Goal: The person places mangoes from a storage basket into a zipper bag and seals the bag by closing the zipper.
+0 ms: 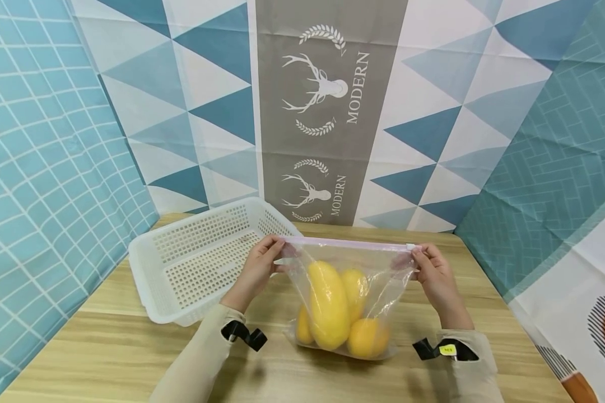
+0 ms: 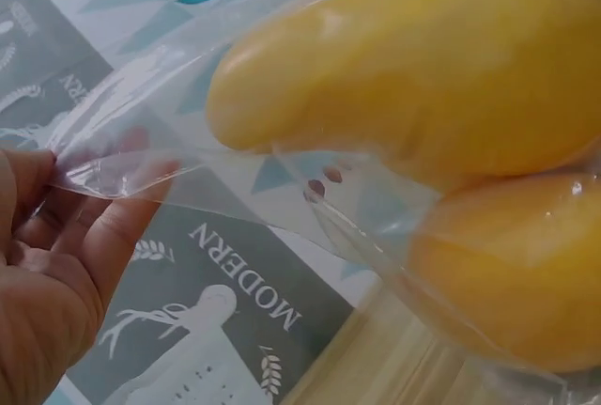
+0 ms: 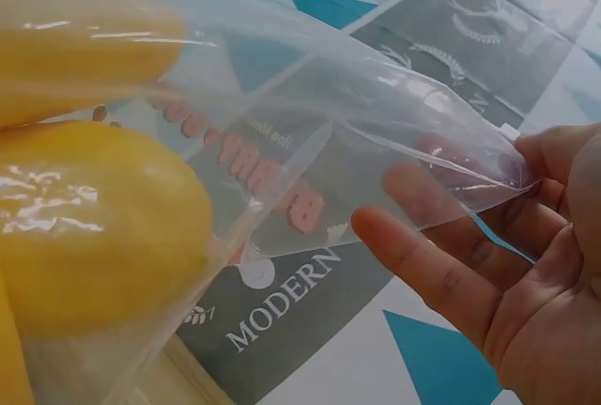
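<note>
A clear zipper bag (image 1: pixel 388 280) with a pink top strip hangs between both hands, its bottom at the wooden table. Inside are a long yellow mango (image 1: pixel 327 308) and several rounder yellow-orange fruits (image 1: pixel 368 338). My left hand (image 1: pixel 260 263) pinches the bag's top left corner between thumb and fingers. At the top right corner, beside the small white slider (image 1: pixel 410 247), my right hand (image 1: pixel 436 274) pinches the bag. Both wrist views show the plastic stretched from the fingertips, with the mango (image 2: pixel 404 67) and a rounder fruit (image 3: pixel 103 226) behind it.
A white perforated plastic basket (image 1: pixel 146 263) stands at the left back of the wooden table (image 1: pixel 262 375), close to the left hand. Patterned cloth walls (image 1: pixel 312 134) enclose the table at the back and both sides.
</note>
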Demonstrator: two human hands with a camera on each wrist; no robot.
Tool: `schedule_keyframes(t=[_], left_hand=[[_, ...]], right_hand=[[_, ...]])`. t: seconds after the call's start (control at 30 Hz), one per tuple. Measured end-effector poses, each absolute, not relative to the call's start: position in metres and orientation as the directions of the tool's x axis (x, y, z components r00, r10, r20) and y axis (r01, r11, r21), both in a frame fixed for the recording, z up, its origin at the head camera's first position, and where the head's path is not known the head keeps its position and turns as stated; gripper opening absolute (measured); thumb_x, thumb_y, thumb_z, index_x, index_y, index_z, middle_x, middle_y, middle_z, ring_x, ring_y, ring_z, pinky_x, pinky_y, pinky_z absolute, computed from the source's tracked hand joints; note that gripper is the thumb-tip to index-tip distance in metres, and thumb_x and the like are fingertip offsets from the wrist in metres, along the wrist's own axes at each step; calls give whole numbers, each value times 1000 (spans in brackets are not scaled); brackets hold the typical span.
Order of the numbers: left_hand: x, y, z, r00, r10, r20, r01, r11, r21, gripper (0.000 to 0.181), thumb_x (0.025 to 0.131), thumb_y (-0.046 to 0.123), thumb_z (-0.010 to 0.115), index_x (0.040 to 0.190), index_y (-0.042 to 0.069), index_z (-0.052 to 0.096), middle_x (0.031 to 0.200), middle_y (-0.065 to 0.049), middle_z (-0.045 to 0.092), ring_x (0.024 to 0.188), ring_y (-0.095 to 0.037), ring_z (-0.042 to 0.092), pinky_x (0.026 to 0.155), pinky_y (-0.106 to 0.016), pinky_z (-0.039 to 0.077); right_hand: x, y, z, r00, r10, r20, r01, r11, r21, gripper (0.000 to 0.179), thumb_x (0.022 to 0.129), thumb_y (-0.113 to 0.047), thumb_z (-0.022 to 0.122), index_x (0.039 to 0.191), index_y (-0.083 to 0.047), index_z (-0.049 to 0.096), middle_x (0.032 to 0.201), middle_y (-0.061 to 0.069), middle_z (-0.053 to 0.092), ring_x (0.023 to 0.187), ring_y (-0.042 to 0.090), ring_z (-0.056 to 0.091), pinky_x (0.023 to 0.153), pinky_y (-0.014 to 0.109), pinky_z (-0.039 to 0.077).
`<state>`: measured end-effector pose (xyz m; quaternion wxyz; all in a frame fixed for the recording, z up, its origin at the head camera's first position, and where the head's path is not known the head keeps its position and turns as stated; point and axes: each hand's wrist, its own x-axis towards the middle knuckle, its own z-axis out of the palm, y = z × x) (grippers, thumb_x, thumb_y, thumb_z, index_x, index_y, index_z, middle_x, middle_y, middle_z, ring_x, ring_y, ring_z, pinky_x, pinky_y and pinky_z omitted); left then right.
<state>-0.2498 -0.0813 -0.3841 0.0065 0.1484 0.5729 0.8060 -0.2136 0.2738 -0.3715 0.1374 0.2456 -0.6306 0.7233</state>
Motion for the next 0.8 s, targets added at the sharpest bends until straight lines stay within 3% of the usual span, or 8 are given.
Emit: schedule_keyframes(t=[0.43,0.8], left_hand=[[-280,-67,-378,-985,117,126,89,-279,956,16,105,11,47,97,4,59,93,-3,64,85,-15,68,64,-29,58],[-300,-59,-383,-998,11,63,58,-252,966,14,102,2,49,111,-6,56,94,-7,63,75,-10,67,61,-26,57]], right_hand=[[-243,283,-377,-942,-89,323,-307,-155,-939,17,106,-20,46,97,-10,58,90,0,70,81,13,69,64,26,57],[-270,287,-380,-972,-172,161,-127,-194,-973,19,108,-21,43,100,-11,58,88,-1,71,81,13,71,65,29,57]])
